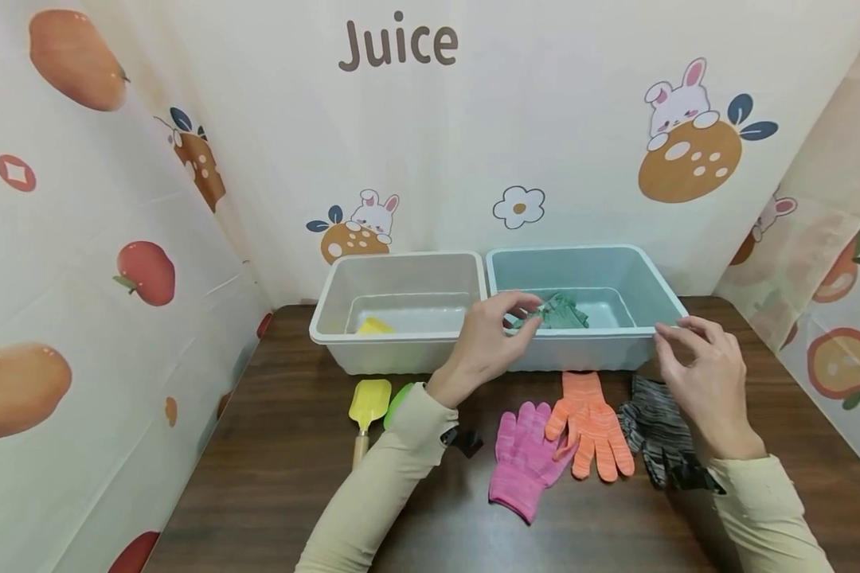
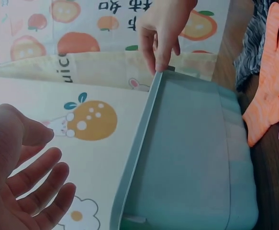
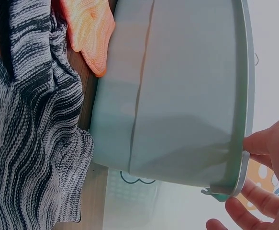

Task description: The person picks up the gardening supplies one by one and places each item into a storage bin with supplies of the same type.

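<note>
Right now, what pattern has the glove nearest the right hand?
That glove is striped black and grey, clearest in the right wrist view.

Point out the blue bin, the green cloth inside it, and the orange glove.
Blue bin (image 1: 580,356): head view, on its front outer wall.
Green cloth (image 1: 564,313): head view, on its crumpled middle.
Orange glove (image 1: 592,423): head view, on its middle, between cuff and fingers.

1. Table (image 1: 258,461): left bin (image 1: 394,356), right bin (image 1: 580,354) side by side at back; curtain (image 1: 430,143) behind;
2. In left bin: one item (image 1: 376,325), left of centre; in right bin: cloth item (image 1: 562,313), near front wall;
3. Before left bin: spade (image 1: 369,404);
4. Before right bin: left glove (image 1: 526,461), middle glove (image 1: 591,422), right glove (image 1: 655,418);
5. Right hand (image 1: 709,382) at right bin's right front corner
</note>
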Motion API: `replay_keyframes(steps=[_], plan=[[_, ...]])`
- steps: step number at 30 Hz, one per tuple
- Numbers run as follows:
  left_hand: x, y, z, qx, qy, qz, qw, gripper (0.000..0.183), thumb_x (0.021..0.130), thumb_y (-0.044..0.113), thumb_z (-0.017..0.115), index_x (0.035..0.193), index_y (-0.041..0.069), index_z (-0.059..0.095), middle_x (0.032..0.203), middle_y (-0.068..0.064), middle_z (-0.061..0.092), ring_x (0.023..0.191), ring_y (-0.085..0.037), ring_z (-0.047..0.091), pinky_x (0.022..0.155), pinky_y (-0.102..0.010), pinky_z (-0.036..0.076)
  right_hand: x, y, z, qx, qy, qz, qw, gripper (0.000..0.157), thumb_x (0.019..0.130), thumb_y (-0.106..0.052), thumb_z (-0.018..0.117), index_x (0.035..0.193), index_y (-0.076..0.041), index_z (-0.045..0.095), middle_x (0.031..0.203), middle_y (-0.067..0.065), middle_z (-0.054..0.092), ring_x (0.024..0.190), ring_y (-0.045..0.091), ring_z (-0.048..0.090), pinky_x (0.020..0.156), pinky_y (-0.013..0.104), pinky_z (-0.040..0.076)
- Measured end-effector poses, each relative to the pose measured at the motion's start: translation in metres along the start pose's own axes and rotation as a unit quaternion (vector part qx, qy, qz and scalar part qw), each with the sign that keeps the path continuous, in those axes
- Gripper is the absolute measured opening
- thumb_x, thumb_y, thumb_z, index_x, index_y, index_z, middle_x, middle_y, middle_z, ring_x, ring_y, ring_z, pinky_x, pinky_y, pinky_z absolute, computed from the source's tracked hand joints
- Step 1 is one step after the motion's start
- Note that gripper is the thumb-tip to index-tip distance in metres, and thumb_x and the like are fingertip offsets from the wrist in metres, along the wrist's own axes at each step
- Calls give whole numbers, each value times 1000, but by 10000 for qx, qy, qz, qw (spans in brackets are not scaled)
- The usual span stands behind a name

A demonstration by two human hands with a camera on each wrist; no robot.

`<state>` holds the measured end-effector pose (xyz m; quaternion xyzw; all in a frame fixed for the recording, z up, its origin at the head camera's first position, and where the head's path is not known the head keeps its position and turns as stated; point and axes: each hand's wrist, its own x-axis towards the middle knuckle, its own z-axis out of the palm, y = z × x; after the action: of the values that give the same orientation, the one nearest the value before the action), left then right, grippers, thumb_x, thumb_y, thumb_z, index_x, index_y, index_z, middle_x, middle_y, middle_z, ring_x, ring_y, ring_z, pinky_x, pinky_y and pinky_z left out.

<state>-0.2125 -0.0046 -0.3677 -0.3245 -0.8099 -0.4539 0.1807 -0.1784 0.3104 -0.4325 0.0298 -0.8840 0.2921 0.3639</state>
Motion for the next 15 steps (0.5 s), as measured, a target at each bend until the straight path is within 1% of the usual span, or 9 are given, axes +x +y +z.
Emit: replay_keyframes(steps=[4,6,10,13,14,15], plan=[[-6,3,0,-110,-94,-3,9999,22,101,10,72,122,6,76,116,-11,79,98,-21,74,82,-37,63,0,-1,-1,-8,-15,21,10000,23,92,-3,77,113,5,80,124,29,66,112,51,54,88,65,36],[-10,4,1,-136,-128,-24,9998,23,100,10,72,122,6,76,116,-10,79,98,-22,74,82,-39,64,-1,-1,0,-13,-35,34,10000,23,92,-3,77,113,5,80,125,28,66,112,51,54,88,64,36],[-15,5,2,-69,-152,-49,9998,22,99,10,74,121,6,76,115,-9,79,97,-20,74,82,-35,63,0,-1,0,13,-37,30,10000,23,92,-4,77,113,5,80,125,29,66,113,51,54,89,65,37],[-19,6,2,11,-199,-64,9998,21,99,11,74,120,7,76,116,-8,79,97,-17,73,82,-27,61,1,-1,-1,28,-12,20,10000,23,92,-4,77,112,5,80,125,29,67,114,52,54,89,66,37],[-20,6,2,3,-226,-69,9997,21,99,11,74,120,7,76,116,-8,79,98,-18,74,82,-26,61,1,-1,-1,21,-9,24,10000,22,92,-4,77,112,5,80,125,29,67,114,51,54,89,66,37],[-21,6,2,-19,-262,-62,9996,22,99,11,74,121,6,76,116,-9,79,98,-18,74,83,-28,61,1,-1,-1,11,-9,24,10000,22,92,-4,77,112,5,80,125,29,67,114,51,54,89,66,37]])
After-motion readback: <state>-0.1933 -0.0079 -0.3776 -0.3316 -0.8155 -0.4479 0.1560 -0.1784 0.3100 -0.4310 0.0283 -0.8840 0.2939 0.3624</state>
